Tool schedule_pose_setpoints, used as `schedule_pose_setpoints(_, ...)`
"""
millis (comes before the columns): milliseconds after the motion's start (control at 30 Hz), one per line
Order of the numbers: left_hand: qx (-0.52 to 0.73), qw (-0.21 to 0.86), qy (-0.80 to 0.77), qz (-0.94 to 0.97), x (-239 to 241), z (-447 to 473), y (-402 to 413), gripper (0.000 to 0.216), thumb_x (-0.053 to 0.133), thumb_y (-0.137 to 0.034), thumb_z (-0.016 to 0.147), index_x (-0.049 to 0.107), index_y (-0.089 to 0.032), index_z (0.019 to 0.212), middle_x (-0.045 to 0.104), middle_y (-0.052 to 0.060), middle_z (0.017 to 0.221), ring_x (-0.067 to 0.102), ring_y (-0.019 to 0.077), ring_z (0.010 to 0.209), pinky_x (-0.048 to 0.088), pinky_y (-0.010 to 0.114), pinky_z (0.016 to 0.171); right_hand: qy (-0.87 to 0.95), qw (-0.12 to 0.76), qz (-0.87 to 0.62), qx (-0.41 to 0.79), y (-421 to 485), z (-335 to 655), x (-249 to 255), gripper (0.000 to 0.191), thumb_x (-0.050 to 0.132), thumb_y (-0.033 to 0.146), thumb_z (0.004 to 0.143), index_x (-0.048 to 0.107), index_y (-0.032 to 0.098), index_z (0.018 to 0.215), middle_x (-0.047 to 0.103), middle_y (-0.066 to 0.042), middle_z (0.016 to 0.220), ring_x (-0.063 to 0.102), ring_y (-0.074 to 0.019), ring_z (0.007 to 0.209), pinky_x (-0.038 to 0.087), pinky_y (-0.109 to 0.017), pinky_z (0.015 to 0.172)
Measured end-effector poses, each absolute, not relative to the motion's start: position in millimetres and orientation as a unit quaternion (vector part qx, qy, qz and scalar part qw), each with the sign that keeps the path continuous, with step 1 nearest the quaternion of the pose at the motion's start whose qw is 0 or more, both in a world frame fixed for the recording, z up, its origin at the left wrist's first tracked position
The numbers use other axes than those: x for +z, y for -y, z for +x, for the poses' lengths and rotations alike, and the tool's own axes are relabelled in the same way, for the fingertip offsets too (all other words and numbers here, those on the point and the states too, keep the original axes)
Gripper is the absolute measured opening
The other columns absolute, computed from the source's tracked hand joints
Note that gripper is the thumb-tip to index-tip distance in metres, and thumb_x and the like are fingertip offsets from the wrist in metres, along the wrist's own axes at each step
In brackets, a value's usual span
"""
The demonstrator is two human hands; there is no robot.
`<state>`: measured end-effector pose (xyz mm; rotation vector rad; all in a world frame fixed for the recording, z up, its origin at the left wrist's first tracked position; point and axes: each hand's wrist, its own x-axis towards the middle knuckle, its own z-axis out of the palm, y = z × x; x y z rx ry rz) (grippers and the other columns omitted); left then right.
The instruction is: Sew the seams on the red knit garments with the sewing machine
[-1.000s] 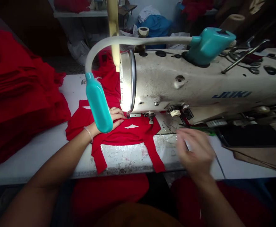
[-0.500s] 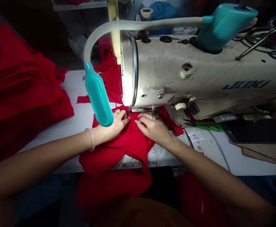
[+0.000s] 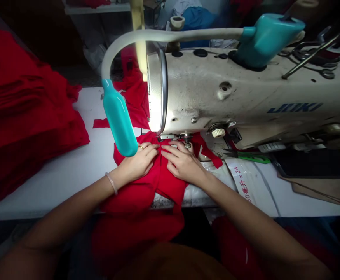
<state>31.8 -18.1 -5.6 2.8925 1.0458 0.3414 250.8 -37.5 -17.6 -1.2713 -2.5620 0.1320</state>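
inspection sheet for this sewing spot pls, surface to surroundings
Surface: white table, partly covered
Job's things: red fabric lies at the sewing machine, under its head end, reaching the near edge
Clutter: red cloth pile left; green-handled snips and dark flat object right
Grips: left grip and right grip both on the fabric, side by side
Cables: thin line at right, possibly a cord
Surroundings: teal lamp above; blue bundle behind

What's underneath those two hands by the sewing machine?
Red fabric lies under the left hand and the right hand, showing between them. Whatever they cover directly is hidden.
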Motion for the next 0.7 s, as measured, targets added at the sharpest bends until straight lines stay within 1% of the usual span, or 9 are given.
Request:
schedule_pose_setpoints(100, 0.103, 0.017, -0.333, 0.937, -3.7, 31.3, 13.1, 0.028, 0.039, -0.010, 0.097, 0.060, -0.013, 0.115, 0.062, 0.012, 0.134, 0.054, 0.0260, 0.121, 0.043, 0.040, 0.097, 0.910, 0.152, -0.385, 0.033, 45.4, 254.8, -16.0, 0.037, 0.042, 0.016, 0.095, 0.066, 0.017, 0.123, 0.062, -0.011, 0.133, 0.050, -0.0279, 0.125, 0.036, -0.053, 0.107)
schedule_pose_setpoints(233, 0.108, 0.043, -0.340, 0.933, 5.8, 28.7, 3.7, 0.028, 0.036, -0.008, 0.097, 0.061, -0.015, 0.109, 0.065, 0.010, 0.127, 0.056, 0.0246, 0.118, 0.044, 0.038, 0.095, 0.935, 0.114, -0.333, 0.051, 44.0, 268.1, -3.1, 0.040, 0.041, 0.016, 0.093, 0.064, 0.012, 0.126, 0.064, -0.013, 0.129, 0.054, -0.0259, 0.119, 0.038, -0.047, 0.106)
schedule_pose_setpoints(333, 0.160, 0.102, -0.365, 0.911, 17.9, 20.9, 32.3, 0.027, 0.035, -0.012, 0.099, 0.061, -0.015, 0.107, 0.067, 0.009, 0.122, 0.059, 0.0221, 0.116, 0.045, 0.035, 0.097, 0.949, 0.045, -0.300, 0.086, 37.9, 285.2, 12.2, 0.059, 0.045, 0.013, 0.085, 0.048, 0.012, 0.144, 0.055, -0.015, 0.140, 0.051, -0.0263, 0.126, 0.034, -0.048, 0.110)
schedule_pose_setpoints(400, 0.225, 0.125, -0.402, 0.879, 17.8, 12.2, 73.9, 0.024, 0.041, -0.024, 0.100, 0.061, -0.014, 0.111, 0.068, 0.011, 0.114, 0.063, 0.0210, 0.109, 0.049, 0.032, 0.094, 0.955, 0.004, -0.290, 0.067, 37.4, 294.2, 19.8, 0.071, 0.046, 0.009, 0.081, 0.037, 0.013, 0.151, 0.052, -0.017, 0.142, 0.052, -0.0273, 0.124, 0.036, -0.048, 0.105)
schedule_pose_setpoints(433, 0.228, 0.122, -0.397, 0.881, 13.4, 6.6, 97.4, 0.028, 0.047, -0.033, 0.099, 0.061, -0.014, 0.114, 0.069, 0.012, 0.111, 0.064, 0.0221, 0.105, 0.051, 0.031, 0.089, 0.958, -0.010, -0.283, 0.045, 39.4, 296.6, 21.9, 0.071, 0.045, 0.007, 0.082, 0.036, 0.013, 0.152, 0.057, -0.018, 0.136, 0.057, -0.0262, 0.116, 0.039, -0.046, 0.099)
schedule_pose_setpoints(500, 0.171, 0.054, -0.412, 0.893, -3.1, -8.5, 138.9, 0.049, 0.057, -0.043, 0.093, 0.057, -0.014, 0.132, 0.067, 0.017, 0.125, 0.064, 0.0301, 0.112, 0.051, 0.040, 0.092, 0.966, -0.026, -0.257, 0.000, 48.9, 296.0, 22.5, 0.061, 0.039, 0.002, 0.087, 0.045, 0.015, 0.146, 0.069, -0.013, 0.107, 0.063, -0.0195, 0.087, 0.043, -0.038, 0.083)
schedule_pose_setpoints(567, 0.117, -0.020, -0.444, 0.888, -22.6, -29.0, 163.0, 0.050, 0.060, -0.032, 0.090, 0.055, -0.022, 0.139, 0.060, 0.014, 0.138, 0.057, 0.0355, 0.125, 0.048, 0.046, 0.098, 0.975, -0.016, -0.220, -0.023, 66.1, 289.4, 19.8, 0.048, 0.034, 0.003, 0.092, 0.058, 0.014, 0.132, 0.068, -0.007, 0.079, 0.057, -0.0152, 0.066, 0.040, -0.034, 0.071)
schedule_pose_setpoints(633, 0.097, -0.028, -0.449, 0.888, -34.7, -53.4, 167.5, 0.052, 0.054, -0.021, 0.089, 0.055, -0.029, 0.141, 0.056, 0.009, 0.144, 0.045, 0.0373, 0.138, 0.042, 0.052, 0.106, 0.982, 0.021, -0.190, -0.010, 89.4, 279.3, 16.8, 0.035, 0.036, 0.014, 0.096, 0.066, 0.012, 0.115, 0.065, -0.006, 0.070, 0.055, -0.0162, 0.065, 0.040, -0.035, 0.070)
schedule_pose_setpoints(700, 0.113, 0.016, -0.467, 0.877, -32.5, -76.6, 159.4, 0.054, 0.045, -0.016, 0.090, 0.055, -0.032, 0.141, 0.057, 0.007, 0.144, 0.038, 0.0367, 0.143, 0.034, 0.060, 0.112, 0.982, 0.056, -0.177, 0.032, 115.3, 267.1, 15.6, 0.034, 0.041, 0.028, 0.097, 0.067, 0.010, 0.109, 0.063, -0.007, 0.068, 0.056, -0.0180, 0.067, 0.041, -0.036, 0.070)
